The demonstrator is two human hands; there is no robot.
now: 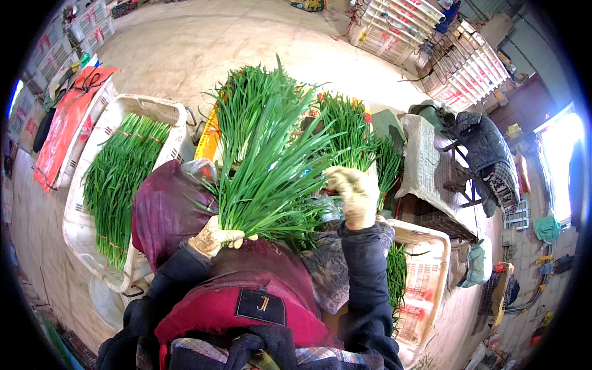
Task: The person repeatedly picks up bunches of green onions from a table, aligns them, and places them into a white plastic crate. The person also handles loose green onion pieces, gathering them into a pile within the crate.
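My left hand (213, 238), in a pale work glove, grips a loose bunch of garlic chives (273, 185) by the stem ends, just above my lap. The long green leaves fan out up and to the right. My right hand (355, 196), also gloved, is raised beside the leaf tips on the right. It is blurred with its fingers curled, and whether anything is in it cannot be made out. Behind the held bunch lie more chives (249, 106) on the left and another pile (349, 129) on the right, on a yellow and white printed surface (206, 141).
A white plastic crate (76, 231) with tied chive bundles (122, 180) stands at my left. Another crate (428, 282) with some chives (396, 277) is at my right. A covered crate (428, 152) and a dark jacket (483, 143) stand farther right. Stacked crates (393, 27) are at the back.
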